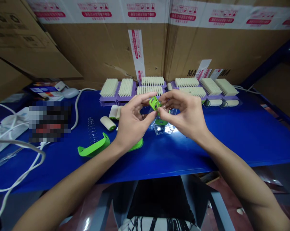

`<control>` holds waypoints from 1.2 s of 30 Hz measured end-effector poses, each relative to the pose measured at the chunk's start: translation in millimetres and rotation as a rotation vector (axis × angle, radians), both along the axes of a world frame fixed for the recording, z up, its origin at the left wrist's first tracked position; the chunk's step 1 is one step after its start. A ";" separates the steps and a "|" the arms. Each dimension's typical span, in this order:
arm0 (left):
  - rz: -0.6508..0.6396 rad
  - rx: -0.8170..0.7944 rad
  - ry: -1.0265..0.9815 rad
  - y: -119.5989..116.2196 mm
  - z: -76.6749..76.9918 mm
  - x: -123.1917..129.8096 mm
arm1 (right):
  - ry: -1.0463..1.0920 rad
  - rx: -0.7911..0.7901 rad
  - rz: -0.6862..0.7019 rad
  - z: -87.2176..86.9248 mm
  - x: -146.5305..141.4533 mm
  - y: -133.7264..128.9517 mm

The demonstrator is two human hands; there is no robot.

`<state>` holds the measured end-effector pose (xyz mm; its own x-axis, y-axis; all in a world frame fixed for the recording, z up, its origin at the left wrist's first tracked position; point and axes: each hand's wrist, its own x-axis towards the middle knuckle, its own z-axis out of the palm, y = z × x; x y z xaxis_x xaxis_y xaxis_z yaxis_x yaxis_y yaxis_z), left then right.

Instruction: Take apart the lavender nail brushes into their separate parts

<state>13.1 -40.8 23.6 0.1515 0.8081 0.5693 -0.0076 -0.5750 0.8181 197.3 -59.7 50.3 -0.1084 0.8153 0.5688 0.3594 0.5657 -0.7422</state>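
Note:
Over the middle of the table, my left hand (136,120) pinches a small green plastic part (155,103) that has a slot and a hole. My right hand (182,112) has its thumb and fingertips closed at the other side of the same part; a small clear piece seems to lie there too. Just below the fingers are clear plastic pieces (164,129) and another green piece (161,122). Left of my left hand lie a curved green bracket (94,148), a thin metal spring (92,130) and a cream roller with green ends (107,123). My left wrist partly hides a second green bracket (136,146).
Purple blocks with cream bristles (109,88) line the back of the blue table (243,134), against a cardboard box (99,54). White cables (17,183) and a blurred-out dark object (50,123) occupy the left side. A chair (217,208) stands at the front edge.

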 end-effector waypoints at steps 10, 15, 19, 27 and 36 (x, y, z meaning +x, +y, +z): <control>0.076 0.093 -0.046 -8.5 -1.3 6.9 | -0.182 0.148 -0.059 1.5 3.3 -1.4; 0.060 0.109 -0.030 -13.0 -2.3 7.8 | -0.275 0.196 -0.150 0.0 3.2 -2.8; -0.002 0.103 -0.043 -13.8 -1.7 7.4 | -0.320 0.233 -0.197 -1.5 2.4 -4.1; -0.003 -0.067 -0.109 -13.6 -7.2 9.3 | -0.435 0.297 -0.283 -7.3 -4.0 -8.8; -0.034 -0.200 -0.161 -5.3 -9.4 4.8 | -0.323 0.324 -0.296 -4.2 -7.0 -11.4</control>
<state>17.8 -46.1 14.2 0.1011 0.9031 0.4174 -0.1636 -0.3987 0.9024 190.3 -71.1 46.2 -0.1118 0.6256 0.7721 0.7185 0.5876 -0.3721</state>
